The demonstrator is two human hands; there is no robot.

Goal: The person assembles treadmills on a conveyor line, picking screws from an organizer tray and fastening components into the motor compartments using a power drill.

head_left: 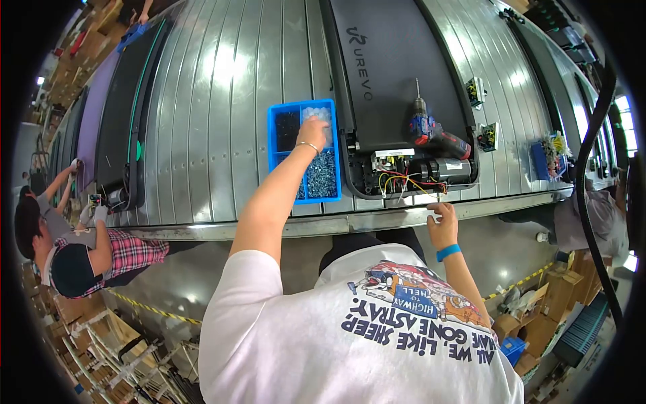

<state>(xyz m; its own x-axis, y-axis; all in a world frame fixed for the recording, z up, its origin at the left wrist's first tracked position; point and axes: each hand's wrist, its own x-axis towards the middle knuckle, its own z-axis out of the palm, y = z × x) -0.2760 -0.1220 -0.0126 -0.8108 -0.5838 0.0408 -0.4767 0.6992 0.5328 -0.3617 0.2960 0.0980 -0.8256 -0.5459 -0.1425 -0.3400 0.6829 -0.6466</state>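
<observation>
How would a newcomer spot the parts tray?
On the metal workbench, find the black UREVO treadmill. Just left of that lies the tray, the left hand reaching in. Unlike the blue box farther right, it holds loose screws in compartments.

Tag purple deck [95,111] far left, plaid-clad co-worker [138,250] left, yellow-black floor tape [151,308] lower left, cardboard boxes [562,288] lower right, grey-shirted person [593,219] far right.

The belt [390,74] reads "UREVO", the shirt [356,323] "HIGHWAY TO HELL" and "HAVE GONE ASTRAY".
</observation>
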